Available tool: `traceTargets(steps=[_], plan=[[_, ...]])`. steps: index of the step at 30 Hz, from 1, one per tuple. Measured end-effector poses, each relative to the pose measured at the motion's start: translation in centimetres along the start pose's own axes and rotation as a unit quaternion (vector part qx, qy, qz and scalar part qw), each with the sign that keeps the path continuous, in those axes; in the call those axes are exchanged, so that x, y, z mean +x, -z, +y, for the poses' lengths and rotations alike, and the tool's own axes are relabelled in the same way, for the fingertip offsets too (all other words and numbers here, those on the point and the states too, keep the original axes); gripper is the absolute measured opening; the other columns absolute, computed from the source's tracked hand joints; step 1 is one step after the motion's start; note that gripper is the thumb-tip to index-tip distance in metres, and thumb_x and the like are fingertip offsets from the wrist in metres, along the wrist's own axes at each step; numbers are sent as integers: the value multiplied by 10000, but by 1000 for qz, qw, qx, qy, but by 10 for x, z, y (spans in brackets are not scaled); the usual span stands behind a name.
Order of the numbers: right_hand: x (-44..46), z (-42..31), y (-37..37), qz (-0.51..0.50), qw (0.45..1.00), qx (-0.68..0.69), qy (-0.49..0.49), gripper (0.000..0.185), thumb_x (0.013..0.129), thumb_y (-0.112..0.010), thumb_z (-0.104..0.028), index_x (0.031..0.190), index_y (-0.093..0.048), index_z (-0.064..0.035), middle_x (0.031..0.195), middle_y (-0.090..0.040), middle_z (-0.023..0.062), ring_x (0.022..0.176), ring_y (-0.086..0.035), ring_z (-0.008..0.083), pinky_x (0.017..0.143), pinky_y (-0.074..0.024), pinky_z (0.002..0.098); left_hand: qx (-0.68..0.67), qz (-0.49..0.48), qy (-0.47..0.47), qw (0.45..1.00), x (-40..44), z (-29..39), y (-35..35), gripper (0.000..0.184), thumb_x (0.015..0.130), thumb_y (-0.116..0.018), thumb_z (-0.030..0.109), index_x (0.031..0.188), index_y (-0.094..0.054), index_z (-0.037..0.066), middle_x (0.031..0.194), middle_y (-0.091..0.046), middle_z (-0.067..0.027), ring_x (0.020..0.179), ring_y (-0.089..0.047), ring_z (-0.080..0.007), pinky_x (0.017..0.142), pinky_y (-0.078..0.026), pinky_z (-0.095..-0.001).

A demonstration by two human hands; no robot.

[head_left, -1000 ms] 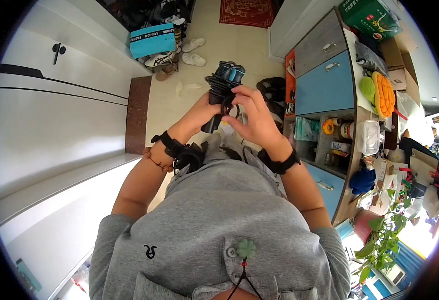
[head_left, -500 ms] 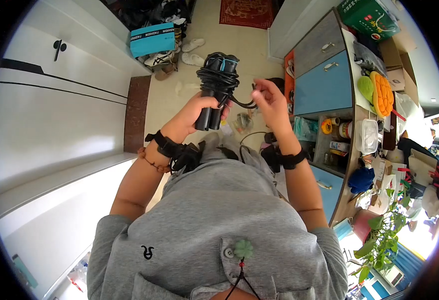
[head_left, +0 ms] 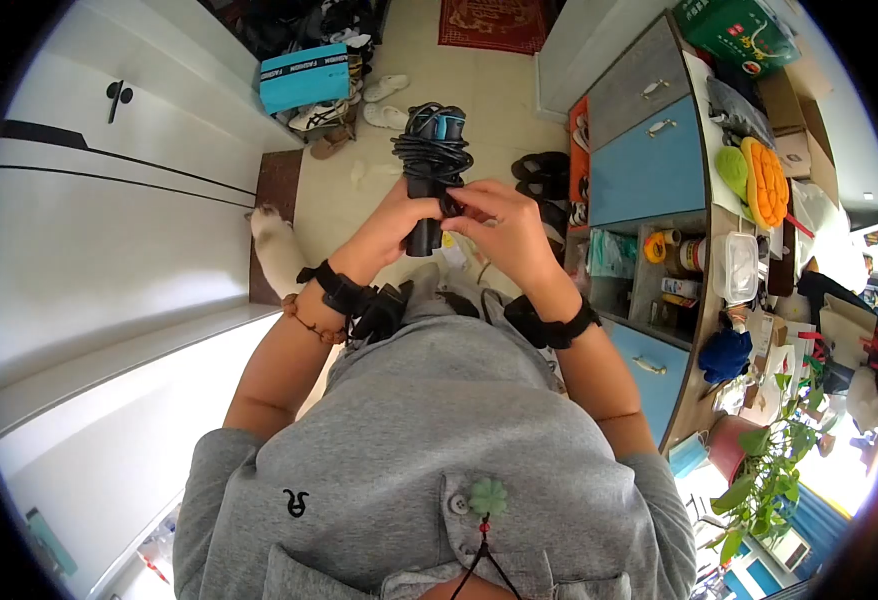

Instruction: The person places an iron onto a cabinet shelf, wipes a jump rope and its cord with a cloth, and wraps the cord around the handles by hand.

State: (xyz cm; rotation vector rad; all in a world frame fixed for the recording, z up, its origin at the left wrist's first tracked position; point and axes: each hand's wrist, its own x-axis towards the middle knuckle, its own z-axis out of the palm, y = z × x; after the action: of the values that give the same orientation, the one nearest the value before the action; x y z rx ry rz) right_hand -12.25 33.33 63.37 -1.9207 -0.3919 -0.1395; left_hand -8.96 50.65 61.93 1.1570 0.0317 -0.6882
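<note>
A black jump rope (head_left: 433, 158) is bundled up, its cord wound in many turns around two dark handles with blue accents. My left hand (head_left: 397, 218) is closed around the lower part of the handles, which point down toward my body. From the other side, my right hand (head_left: 499, 222) pinches the loose end of the cord against the handles, just below the coils. The fingertips of the right hand are close to the left thumb. Part of the handles is hidden behind my fingers.
A pale furry animal (head_left: 277, 248) stands on the floor at left beside the white cabinet (head_left: 129, 220). Dark shoes (head_left: 541, 168) and white shoes (head_left: 386, 102) lie on the floor ahead. At right, a blue-door cabinet (head_left: 647, 165) bears a plastic container (head_left: 735, 268) and a potted plant (head_left: 759, 475).
My right hand has moved left to the handles, bringing the loose cord end in against them. The bundle has shifted slightly left. The furry animal has come into view at left.
</note>
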Motion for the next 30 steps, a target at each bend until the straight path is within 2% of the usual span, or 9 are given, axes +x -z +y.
traceTargets(steps=[3,7,10,12,16,19,24,29,30], plan=[[-6,8,-2,-11,994,59,-97,354,693,-796,-21,988,-610,40,863,-651,92,670,-615,101,596,-508,228,33,-6,4,999,-3,0,7,418,711,-582,15,1125,-529,7,962,-617,-76,797,-596,-130,665,-483,-257],[-4,3,-3,38,983,103,-145,426,675,-822,-39,941,-493,5,810,-637,96,664,-617,101,588,-512,234,76,-24,-27,996,-5,1,5,528,706,-581,38,1224,-478,27,1008,-597,-62,826,-578,-119,693,-476,-251],[-1,-2,-2,67,982,110,-141,465,674,-837,-83,933,-459,-8,784,-635,93,650,-623,109,593,-520,242,53,-27,-79,995,-5,-6,4,417,797,-578,234,1149,-548,13,923,-627,-76,775,-601,-143,649,-493,-263],[3,-6,0,85,978,106,-158,453,683,-829,-75,940,-462,-8,781,-632,85,655,-632,117,587,-520,240,19,-32,-61,997,-5,-5,3,455,860,-525,360,1160,-547,18,921,-626,-73,784,-602,-146,662,-493,-266],[1,-8,-14,155,980,84,-96,370,737,-774,-36,970,-489,2,801,-624,95,661,-638,129,589,-524,245,-13,-30,-21,999,0,0,0,569,927,-414,533,1160,-546,31,936,-622,-71,798,-608,-153,675,-500,-283],[3,-3,-18,155,975,137,-85,317,783,-714,5,1031,-517,16,862,-617,113,696,-641,141,632,-534,251,-38,-5,5,999,0,-2,-1,522,927,-429,497,1153,-545,40,957,-620,-75,788,-609,-157,680,-505,-296],[4,4,-18,92,958,254,-95,262,842,-628,23,1099,-582,37,962,-600,118,766,-648,172,702,-543,261,-34,16,-42,998,3,-6,3,435,917,-467,410,1135,-542,41,969,-615,-71,820,-595,-158,717,-496,-291],[6,6,-13,73,983,94,-142,215,839,-625,-18,1034,-621,73,940,-653,148,799,-669,191,695,-549,278,86,63,-161,981,5,-10,-5,338,880,-540,228,1142,-488,20,976,-574,-55,855,-541,-128,755,-462,-282],[8,10,-16,60,985,65,-150,215,835,-628,-24,1023,-622,80,933,-664,155,807,-672,194,694,-549,281,188,82,-197,959,17,-29,10,401,877,-556,213,1200,-432,10,1018,-564,-75,901,-538,-156,806,-456,-299]])
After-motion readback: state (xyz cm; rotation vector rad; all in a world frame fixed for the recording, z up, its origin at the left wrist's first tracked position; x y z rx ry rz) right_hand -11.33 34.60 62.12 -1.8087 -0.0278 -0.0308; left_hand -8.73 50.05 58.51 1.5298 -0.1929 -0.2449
